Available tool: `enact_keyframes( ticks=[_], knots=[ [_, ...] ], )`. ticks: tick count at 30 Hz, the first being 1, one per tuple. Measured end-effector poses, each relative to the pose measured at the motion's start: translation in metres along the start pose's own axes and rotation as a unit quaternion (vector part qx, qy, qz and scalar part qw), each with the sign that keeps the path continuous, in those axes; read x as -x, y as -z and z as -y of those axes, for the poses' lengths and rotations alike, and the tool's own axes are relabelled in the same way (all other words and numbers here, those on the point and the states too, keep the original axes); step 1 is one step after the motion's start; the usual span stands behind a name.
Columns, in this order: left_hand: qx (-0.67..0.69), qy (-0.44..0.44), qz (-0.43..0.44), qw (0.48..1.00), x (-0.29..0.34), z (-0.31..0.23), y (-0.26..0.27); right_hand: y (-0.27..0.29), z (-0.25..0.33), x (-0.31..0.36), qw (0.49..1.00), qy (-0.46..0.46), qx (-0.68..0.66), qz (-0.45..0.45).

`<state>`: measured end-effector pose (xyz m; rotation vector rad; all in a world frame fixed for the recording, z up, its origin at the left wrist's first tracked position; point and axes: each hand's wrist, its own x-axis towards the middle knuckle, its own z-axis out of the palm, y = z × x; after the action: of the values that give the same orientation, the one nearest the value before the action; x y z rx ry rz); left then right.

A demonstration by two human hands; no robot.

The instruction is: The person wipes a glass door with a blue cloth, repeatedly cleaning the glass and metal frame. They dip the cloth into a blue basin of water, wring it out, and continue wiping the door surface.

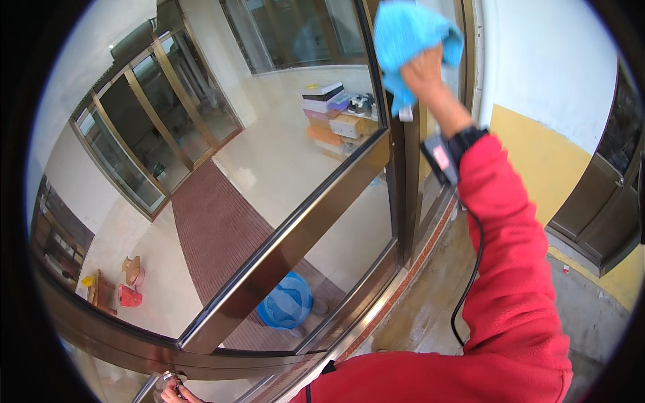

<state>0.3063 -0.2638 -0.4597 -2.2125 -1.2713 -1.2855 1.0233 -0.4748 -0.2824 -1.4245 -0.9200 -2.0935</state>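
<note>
The right hand (423,72) is reaching high toward the upper edge of a glass door and grasping a light-blue, soft fabric cloth (405,30), which is bunching around the fingers and hanging down in a loose corner below them. The cloth is covering part of the brown metal door frame (289,248) near its upright; whether it is pressing on the glass or only on the metal, I cannot tell. The left hand (177,393) is showing only partly at the lower edge, its fingers lying at a round, shiny metal handle fitting (173,377) on the bottom part of the frame — I cannot tell whether they are grasping it or just touching it.

A thick red fleece sleeve (507,228) is covering the right arm, and a dark strapped device (441,161) is sitting at that wrist, with a thin black cable (472,282) hanging from it. Beyond the glass, a round, bright-blue plastic bucket (311,299) is standing by a long, reddish-brown ribbed mat (205,218), its outline overlapping the mat's edge. Farther off, a stack of coloured cardboard boxes (324,124) is standing on the pale floor (265,168), with dark shoes (361,104) resting on top. To the right, outside the door, a white-and-yellow painted wall (537,148) is rising beside the red sleeve.
</note>
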Motion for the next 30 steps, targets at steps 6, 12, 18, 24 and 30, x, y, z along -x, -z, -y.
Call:
enact_keyframes(
  ticks=[6, 12, 18, 24, 30],
  knots=[
    [-0.050, 0.009, -0.005, 0.999, 0.003, 0.004, -0.001, -0.087, -0.041, -0.093, 0.987, -0.100, -0.084, 0.098],
    [-0.028, 0.029, -0.005, 0.999, 0.003, 0.001, -0.003, -0.070, 0.002, 0.053, 0.981, 0.015, -0.066, 0.182],
    [-0.010, 0.023, -0.016, 1.000, 0.000, -0.010, -0.004, -0.007, 0.086, 0.205, 0.926, -0.249, -0.228, 0.170],
    [-0.020, 0.014, 0.004, 1.000, 0.004, -0.004, 0.000, 0.049, 0.127, 0.234, 0.855, -0.370, -0.239, 0.274],
    [0.028, 0.006, 0.003, 1.000, 0.007, 0.009, 0.002, 0.013, 0.090, 0.139, 0.925, -0.217, -0.204, 0.237]
  ],
)
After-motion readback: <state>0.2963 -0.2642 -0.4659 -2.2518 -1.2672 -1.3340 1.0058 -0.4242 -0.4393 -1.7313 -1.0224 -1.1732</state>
